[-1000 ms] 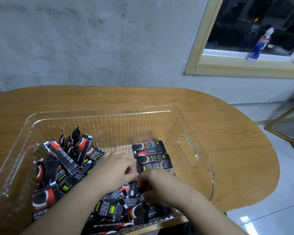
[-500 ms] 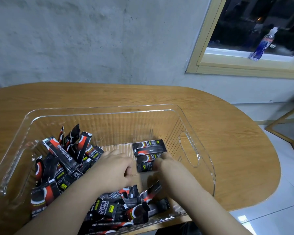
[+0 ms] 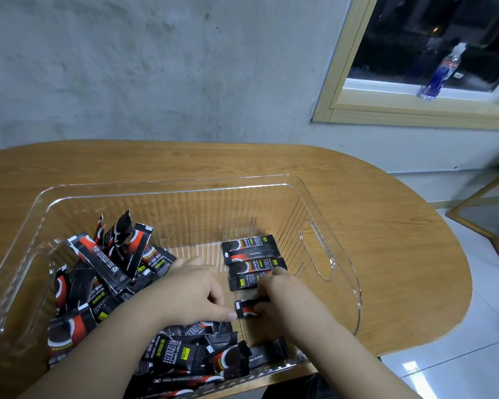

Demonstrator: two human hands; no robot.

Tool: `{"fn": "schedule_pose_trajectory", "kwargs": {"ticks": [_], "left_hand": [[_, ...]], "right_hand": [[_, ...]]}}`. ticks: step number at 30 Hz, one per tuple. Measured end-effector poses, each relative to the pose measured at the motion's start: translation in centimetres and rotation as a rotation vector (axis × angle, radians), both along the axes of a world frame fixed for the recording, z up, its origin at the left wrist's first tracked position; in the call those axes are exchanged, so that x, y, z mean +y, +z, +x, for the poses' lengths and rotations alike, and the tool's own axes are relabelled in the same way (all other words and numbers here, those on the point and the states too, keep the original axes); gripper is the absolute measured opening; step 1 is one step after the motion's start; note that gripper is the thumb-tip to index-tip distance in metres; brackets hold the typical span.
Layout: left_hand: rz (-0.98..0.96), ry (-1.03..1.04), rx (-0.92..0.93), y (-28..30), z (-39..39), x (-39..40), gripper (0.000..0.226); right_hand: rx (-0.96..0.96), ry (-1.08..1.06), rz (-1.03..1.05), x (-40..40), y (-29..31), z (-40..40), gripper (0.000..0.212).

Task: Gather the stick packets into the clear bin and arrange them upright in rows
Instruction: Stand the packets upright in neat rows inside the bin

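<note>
A clear bin [image 3: 340, 254] stands on a wooden table. Inside, a loose heap of black-and-red stick packets [image 3: 104, 272] fills the left side and the near edge. Several packets [image 3: 252, 262] lie stacked in a neat row at the right of the bin floor. Both hands are inside the bin. My right hand [image 3: 283, 300] pinches one black-and-red packet [image 3: 244, 308] just in front of that row. My left hand [image 3: 190, 292] has curled fingers, and its thumb touches the left end of the same packet.
The oval wooden table [image 3: 401, 269] ends close on the right, with tiled floor beyond. A grey wall stands behind. A plastic bottle [image 3: 441, 73] sits on the window sill at top right. A wooden frame [image 3: 478, 217] stands on the floor at right.
My right hand went up to the stacked row, then drew back toward me with one packet. My left hand stayed in the middle of the bin and now touches that packet.
</note>
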State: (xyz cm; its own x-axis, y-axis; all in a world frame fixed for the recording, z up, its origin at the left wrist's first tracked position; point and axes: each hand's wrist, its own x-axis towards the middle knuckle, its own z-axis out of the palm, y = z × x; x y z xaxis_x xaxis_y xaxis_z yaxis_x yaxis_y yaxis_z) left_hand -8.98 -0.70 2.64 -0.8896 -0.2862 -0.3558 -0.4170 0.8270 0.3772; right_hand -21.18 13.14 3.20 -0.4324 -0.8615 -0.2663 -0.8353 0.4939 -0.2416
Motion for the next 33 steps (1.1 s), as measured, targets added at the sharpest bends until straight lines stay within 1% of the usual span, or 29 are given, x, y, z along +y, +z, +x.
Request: {"fn": "schedule_pose_trajectory", "kwargs": {"ticks": [2, 5, 7, 12, 16, 19, 21, 24, 26, 29, 32, 33], "left_hand": [[-0.011, -0.014, 0.009, 0.0, -0.1, 0.1, 0.04], [0.004, -0.009, 0.024, -0.2, -0.2, 0.1, 0.038], [0.021, 0.002, 0.047, -0.5, -0.2, 0.0, 0.036], [0.012, 0.018, 0.086, -1.4, -0.2, -0.2, 0.034], [-0.029, -0.001, 0.099, -1.7, -0.1, -0.3, 0.033], [-0.041, -0.004, 0.093, -1.6, 0.1, -0.4, 0.026], [-0.042, -0.018, 0.087, -1.6, 0.0, -0.4, 0.024], [-0.035, -0.025, 0.079, -1.7, -0.1, -0.5, 0.023], [-0.034, -0.032, 0.086, -1.8, -0.1, -0.6, 0.022], [-0.039, -0.045, 0.105, -2.0, -0.1, -0.6, 0.018], [-0.041, -0.047, 0.105, -2.0, -0.1, -0.7, 0.019], [-0.04, -0.049, 0.101, -2.0, -0.1, -0.7, 0.019]], "right_hand": [[0.025, -0.021, -0.038, 0.0, -0.1, 0.0, 0.029], [0.041, 0.03, -0.094, 0.4, 0.2, -0.1, 0.027], [0.028, 0.069, -0.076, 0.7, 0.3, -0.1, 0.029], [0.045, 0.081, -0.074, 0.3, 0.4, -0.3, 0.029], [0.045, 0.101, -0.088, 0.3, 0.3, -0.2, 0.029], [0.029, 0.124, -0.093, 0.7, 1.1, -0.2, 0.028], [-0.025, 0.155, -0.05, 0.9, 2.0, -0.2, 0.024], [-0.161, 0.191, 0.079, 1.1, 2.2, 0.0, 0.018], [-0.203, 0.196, 0.192, 1.1, 1.6, 0.3, 0.021], [-0.195, 0.219, 0.27, 0.9, 1.1, 0.6, 0.025], [-0.193, 0.216, 0.304, 0.9, 1.0, 0.6, 0.021], [-0.167, 0.195, 0.323, 1.0, 1.0, 0.5, 0.021]]}}
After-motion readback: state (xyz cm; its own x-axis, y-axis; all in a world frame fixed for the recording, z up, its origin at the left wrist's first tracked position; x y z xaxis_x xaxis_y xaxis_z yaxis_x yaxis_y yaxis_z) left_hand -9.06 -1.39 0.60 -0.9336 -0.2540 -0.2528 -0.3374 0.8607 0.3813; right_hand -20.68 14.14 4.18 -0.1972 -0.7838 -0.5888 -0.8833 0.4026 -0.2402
